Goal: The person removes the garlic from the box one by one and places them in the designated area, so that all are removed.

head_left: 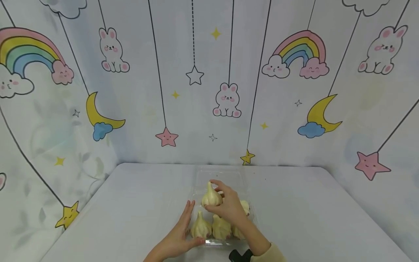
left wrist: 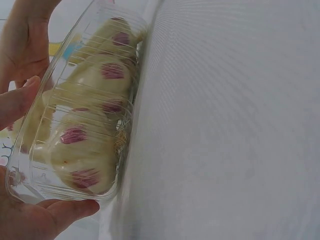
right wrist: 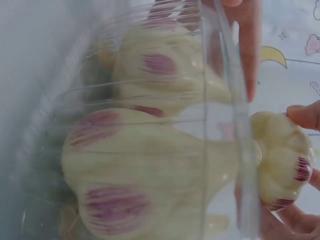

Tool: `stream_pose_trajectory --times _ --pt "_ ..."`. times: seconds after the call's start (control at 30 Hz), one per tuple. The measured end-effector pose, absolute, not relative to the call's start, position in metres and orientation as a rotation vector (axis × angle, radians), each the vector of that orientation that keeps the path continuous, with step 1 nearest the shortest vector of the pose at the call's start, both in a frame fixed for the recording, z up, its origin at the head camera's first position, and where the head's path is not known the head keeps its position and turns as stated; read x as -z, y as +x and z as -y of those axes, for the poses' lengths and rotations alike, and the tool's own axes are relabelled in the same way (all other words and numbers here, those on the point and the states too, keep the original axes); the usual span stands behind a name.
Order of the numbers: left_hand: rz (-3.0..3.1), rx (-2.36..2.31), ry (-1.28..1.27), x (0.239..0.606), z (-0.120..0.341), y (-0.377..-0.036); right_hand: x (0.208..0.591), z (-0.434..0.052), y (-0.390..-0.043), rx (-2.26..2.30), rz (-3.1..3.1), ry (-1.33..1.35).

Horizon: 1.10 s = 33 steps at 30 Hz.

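Clear plastic is what we are steadying with our left hand (head_left: 178, 236): a shallow transparent tray (head_left: 218, 182) sitting on the pale grey table (head_left: 131, 203), with its hinged lid lying open on the far side. Our left palm is resting against the tray's left wall, with the fingers laid nearly straight along it and the thumb lying along the near rim, so the hand is pressing rather than wrapping round anything.

Our right hand (head_left: 229, 205) is pinching one garlic bulb (head_left: 211, 198) between the thumb and fingertips, with its pointed tip standing upward. We are holding that bulb just above the tray, over its far left part, clear of the plastic rim. The right wrist view is showing the same bulb (right wrist: 280, 160) outside the tray wall (right wrist: 235, 125), with a fingertip (right wrist: 305, 115) on top of it and purple streaks on its skin.

Below and nearer than the pinched bulb, more garlic bulbs (head_left: 211, 227) are lying in the tray, cream-white with purple blotches, packed side by side and touching. One of them is lying straight under our right hand, partly hidden by it.

In the left wrist view the bulbs (left wrist: 92, 125) are pressing against the clear wall beside our thumb (left wrist: 17, 102). Behind the table a backdrop (head_left: 209, 80) printed with rainbows, bunnies, moons and stars is hanging
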State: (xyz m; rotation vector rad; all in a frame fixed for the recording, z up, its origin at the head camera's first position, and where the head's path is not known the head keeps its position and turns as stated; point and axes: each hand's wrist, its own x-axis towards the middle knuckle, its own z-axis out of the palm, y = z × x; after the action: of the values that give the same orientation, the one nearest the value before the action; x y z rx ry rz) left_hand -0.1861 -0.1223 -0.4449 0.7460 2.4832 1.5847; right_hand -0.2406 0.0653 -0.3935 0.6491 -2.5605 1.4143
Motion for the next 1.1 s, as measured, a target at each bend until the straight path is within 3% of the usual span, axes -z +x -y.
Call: stream_pose_trajectory --times 0.33,0.63,1.1 --pt "-2.479 -1.596 0.769 0.439 0.12 -0.184 0.388 -0.078 -0.237 -1.485 2.541 0.586" --pt "-2.471 -1.591 0.759 0.446 0.121 -0.187 0.355 -0.081 -0.21 -1.52 2.512 0.558" --pt "-2.489 -1.579 0.749 0.446 0.122 -0.188 0.384 -0.106 -0.226 -1.607 2.46 0.434"
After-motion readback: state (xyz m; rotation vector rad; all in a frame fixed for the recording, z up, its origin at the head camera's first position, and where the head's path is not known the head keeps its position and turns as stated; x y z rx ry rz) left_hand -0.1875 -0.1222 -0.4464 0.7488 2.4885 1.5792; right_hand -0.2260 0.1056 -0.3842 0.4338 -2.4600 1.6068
